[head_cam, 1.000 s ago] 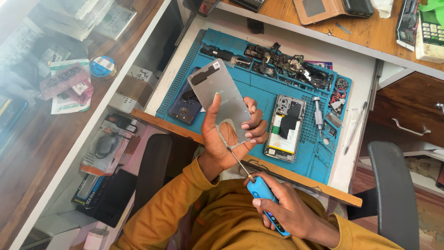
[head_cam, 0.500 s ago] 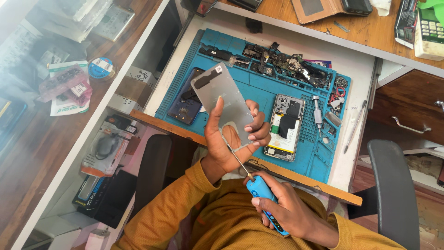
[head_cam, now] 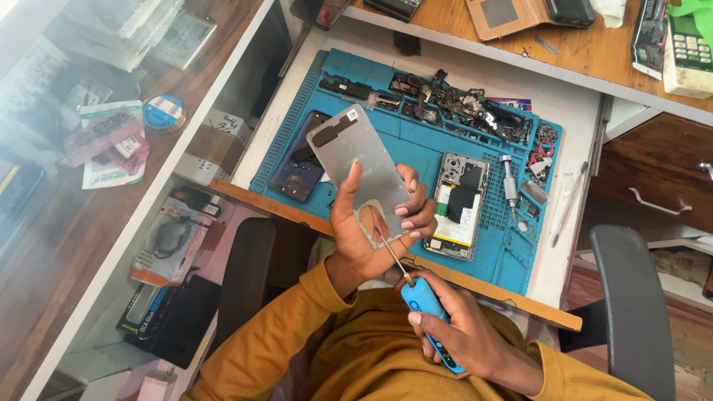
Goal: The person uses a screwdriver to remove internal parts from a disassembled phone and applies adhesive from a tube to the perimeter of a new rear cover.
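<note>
- Our left hand (head_cam: 371, 238) holds the silver plate (head_cam: 359, 167) above the near edge of the blue mat (head_cam: 416, 145): thumb pressed up its face, the other fingers curled round its right edge, pinching it.
- Our right hand (head_cam: 460, 338), nearer to us than the mat, has its fingers wrapped tight round the blue screwdriver (head_cam: 425, 312); the thin shaft runs up to the plate's lower end.
- The plate's long axis runs from our palm up and to the left, its notched end pointing toward the mat's far left corner, over the dark phone (head_cam: 297, 160).
- We judge that the tip could slip off and scratch the plate or jab our left fingers, since the plate is held in the air with nothing under it.
- A freed screw could drop past the mat's near edge, as the lower end hangs over our lap.
</note>
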